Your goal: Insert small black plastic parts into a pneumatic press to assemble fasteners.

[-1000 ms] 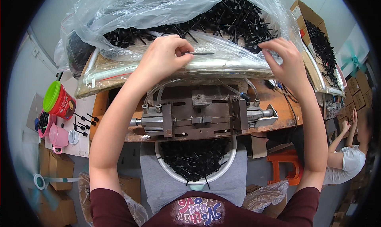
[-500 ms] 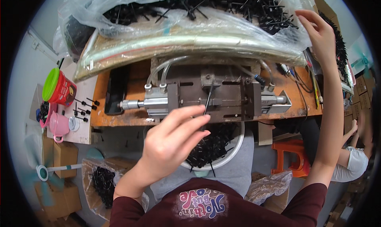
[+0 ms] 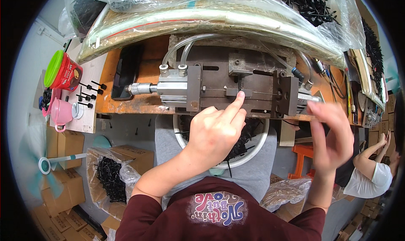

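Observation:
My left hand (image 3: pixel 216 133) reaches over the clamping fixture (image 3: pixel 213 78) on the bench, its index finger stretched out. That fingertip touches or nearly touches a small black stemmed part (image 3: pixel 240 81) standing across the fixture's middle block. No part shows between the left fingers. My right hand (image 3: pixel 335 137) is in the air by the fixture's right cylinder, smeared by motion. Its thumb and fingers look apart, with nothing visible in them. Below my left hand, a white-rimmed basin (image 3: pixel 252 154) on my lap holds many black parts, partly hidden by that hand.
A plastic-lined tray (image 3: pixel 190 19) of black parts spans the bench's back. A phone (image 3: pixel 125 72), red tub (image 3: pixel 67 72) and pink cup (image 3: pixel 62 114) are left. Lower left are a spinning fan (image 3: pixel 44 165) and a box (image 3: pixel 137 154). Another person (image 3: pixel 371 177) sits at right.
My right hand has come down from the tray's right end toward the fixture. My left hand has moved right and up; the black part it pinched now stands in the fixture. The view has shifted.

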The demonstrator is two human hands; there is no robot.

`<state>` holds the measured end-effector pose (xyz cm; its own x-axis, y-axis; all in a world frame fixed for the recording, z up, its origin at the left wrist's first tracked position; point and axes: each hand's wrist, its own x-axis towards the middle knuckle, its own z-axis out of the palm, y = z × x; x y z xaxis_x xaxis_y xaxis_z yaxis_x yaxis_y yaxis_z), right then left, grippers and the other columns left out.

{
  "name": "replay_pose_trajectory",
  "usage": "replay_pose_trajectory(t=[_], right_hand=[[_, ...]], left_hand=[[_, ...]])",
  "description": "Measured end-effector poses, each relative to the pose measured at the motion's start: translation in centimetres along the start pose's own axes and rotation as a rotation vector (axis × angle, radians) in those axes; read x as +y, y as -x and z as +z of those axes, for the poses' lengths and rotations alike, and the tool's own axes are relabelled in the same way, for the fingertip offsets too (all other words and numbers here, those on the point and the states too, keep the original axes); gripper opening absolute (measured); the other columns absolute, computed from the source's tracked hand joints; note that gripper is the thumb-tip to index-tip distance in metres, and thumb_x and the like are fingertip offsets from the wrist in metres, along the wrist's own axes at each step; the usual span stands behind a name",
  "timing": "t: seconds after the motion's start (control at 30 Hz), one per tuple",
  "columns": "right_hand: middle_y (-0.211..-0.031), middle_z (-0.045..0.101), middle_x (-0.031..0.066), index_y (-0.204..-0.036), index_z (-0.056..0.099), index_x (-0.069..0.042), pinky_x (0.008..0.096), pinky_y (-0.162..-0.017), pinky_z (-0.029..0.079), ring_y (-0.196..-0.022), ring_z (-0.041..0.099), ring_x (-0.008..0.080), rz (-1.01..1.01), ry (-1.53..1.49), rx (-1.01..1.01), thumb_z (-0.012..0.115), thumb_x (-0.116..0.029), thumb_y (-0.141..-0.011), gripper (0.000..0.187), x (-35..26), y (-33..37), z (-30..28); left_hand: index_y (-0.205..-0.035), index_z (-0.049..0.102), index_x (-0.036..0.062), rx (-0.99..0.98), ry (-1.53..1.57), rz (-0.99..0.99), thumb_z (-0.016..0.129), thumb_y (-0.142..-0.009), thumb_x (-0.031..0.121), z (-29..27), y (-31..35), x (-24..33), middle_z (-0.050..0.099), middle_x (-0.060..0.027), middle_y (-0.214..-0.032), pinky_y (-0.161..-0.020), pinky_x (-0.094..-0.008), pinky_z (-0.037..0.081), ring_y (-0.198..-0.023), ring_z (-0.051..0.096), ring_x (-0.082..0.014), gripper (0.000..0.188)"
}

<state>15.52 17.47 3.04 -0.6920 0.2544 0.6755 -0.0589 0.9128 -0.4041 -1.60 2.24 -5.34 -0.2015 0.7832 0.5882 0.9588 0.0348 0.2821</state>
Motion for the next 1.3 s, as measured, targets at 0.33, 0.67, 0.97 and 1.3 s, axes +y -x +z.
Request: replay_pose_trajectory(t=[0.33,0.67,0.97,1.3], right_hand=[[-0.091,0.048,0.0023,-0.089,0.049,-0.007,0.0274,-0.07,0.04,-0.08,0.05,0.0123,-0.39,-0.56,0.801,0.053,-0.008,-0.093,0.006,-12.7,2.4,3.4],[-0.107,0.053,0.0001,-0.102,0.051,-0.007,0.0239,-0.073,0.04,-0.089,0.051,0.0058,-0.522,-1.097,0.856,0.045,-0.009,-0.098,0.008,-15.3,3.2,2.5],[-0.077,0.041,-0.0066,-0.085,0.041,-0.014,0.0219,-0.044,0.023,-0.055,0.042,0.002,-0.476,-0.905,0.74,0.05,-0.006,-0.094,0.015,-15.9,7.1,0.8],[-0.068,0.055,0.0018,-0.087,0.064,-0.005,0.0334,-0.048,0.04,-0.054,0.052,0.0213,0.003,-0.041,-0.184,0.075,-0.003,-0.07,0.021,-3.3,17.0,11.2]], left_hand=[[-0.087,0.069,0.0091,-0.022,0.001,-0.054,0.081,-0.067,0.016,0.0,0.2,0.1,0.069,-0.0049,-0.119,-0.056,-0.0273,0.048,-0.055,0.058,-0.0166,0.024],[-0.092,0.07,0.0099,-0.06,0.308,0.025,0.079,-0.071,0.022,-0.1,4.1,2.2,0.067,-0.0061,-0.122,-0.059,-0.0298,0.049,-0.06,0.061,-0.0166,0.026],[-0.103,0.073,0.0092,-0.016,0.522,-0.131,0.08,-0.075,0.025,7.9,13.7,-1.4,0.069,-0.0087,-0.119,-0.079,-0.0338,0.056,-0.095,0.07,-0.0238,0.033],[-0.11,0.071,0.009,0.149,0.21,-0.665,0.07,-0.084,0.009,4.1,18.1,-6.4,0.067,-0.0087,-0.118,-0.093,-0.0348,0.047,-0.11,0.06,-0.026,0.026]])
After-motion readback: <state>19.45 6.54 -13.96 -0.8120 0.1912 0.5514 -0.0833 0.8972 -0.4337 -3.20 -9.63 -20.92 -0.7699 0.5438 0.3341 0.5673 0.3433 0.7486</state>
